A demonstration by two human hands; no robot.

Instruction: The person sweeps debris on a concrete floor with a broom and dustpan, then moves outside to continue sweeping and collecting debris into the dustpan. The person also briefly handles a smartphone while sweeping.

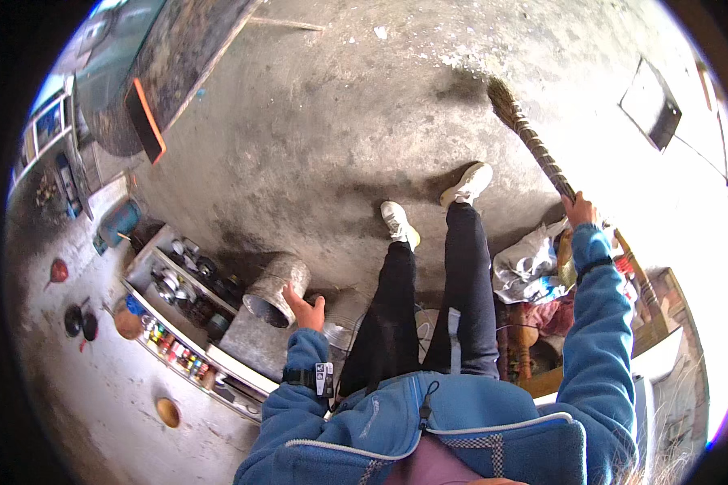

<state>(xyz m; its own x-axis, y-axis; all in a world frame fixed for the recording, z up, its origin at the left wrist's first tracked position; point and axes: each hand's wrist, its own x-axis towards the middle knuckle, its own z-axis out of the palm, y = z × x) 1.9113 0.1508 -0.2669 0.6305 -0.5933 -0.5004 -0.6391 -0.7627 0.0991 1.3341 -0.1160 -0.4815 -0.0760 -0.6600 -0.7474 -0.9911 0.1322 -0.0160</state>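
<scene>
My right hand (581, 210) is closed around the handle end of a bound straw broom (534, 141). The broom slants away to the upper left, its dark bristle tip on or just over the concrete floor (299, 153). White scraps of debris (453, 61) lie scattered just past the bristles. On the left, my left hand (306, 310) hangs with fingers spread and holds nothing. Beside it, partly behind the fingers in this view, is a grey cylindrical container (277, 289) with its mouth toward me.
Shelves (194, 303) with pots, metalware and bottles run along the left wall. A dark panel with an orange edge (146, 121) stands at the upper left. Plastic bags (530, 263) and wooden furniture (643, 283) crowd the right. A flat framed panel (651, 105) is at the far right.
</scene>
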